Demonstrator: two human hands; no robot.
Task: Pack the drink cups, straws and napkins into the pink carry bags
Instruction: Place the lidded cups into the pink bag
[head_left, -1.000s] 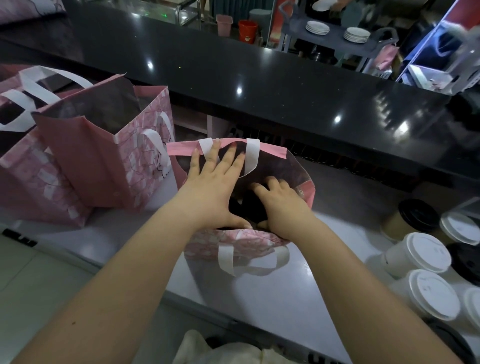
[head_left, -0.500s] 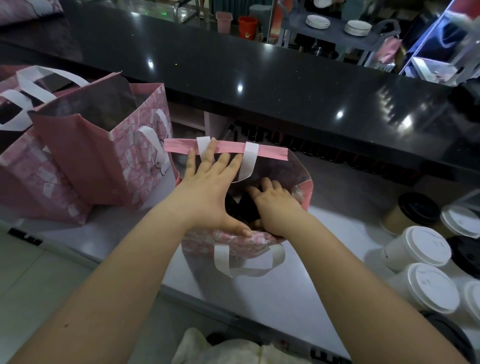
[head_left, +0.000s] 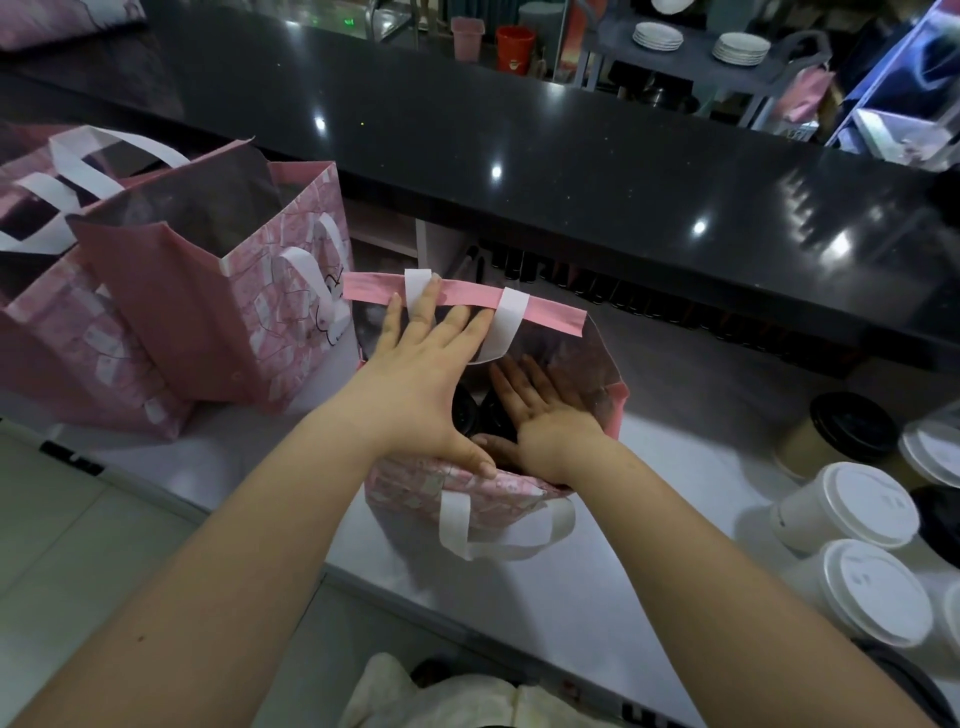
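My right hand: no longer knuckles-up, now palm-up in the pink bag, fingers straight. My left hand: fingertips now at the far rim.

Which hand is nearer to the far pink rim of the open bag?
Left. The left hand touches the far rim with its fingertips; the right hand is lower, inside the bag, apart from the rim.

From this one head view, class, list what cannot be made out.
Middle bag, contents: left hand and right hand cover the opening; only dark lids show.
Left bags, insides: walls and shadow hide them.
Cups at right: frame edge cuts them, count unknown.
Pale bundle: bottom edge cuts it, unidentifiable.
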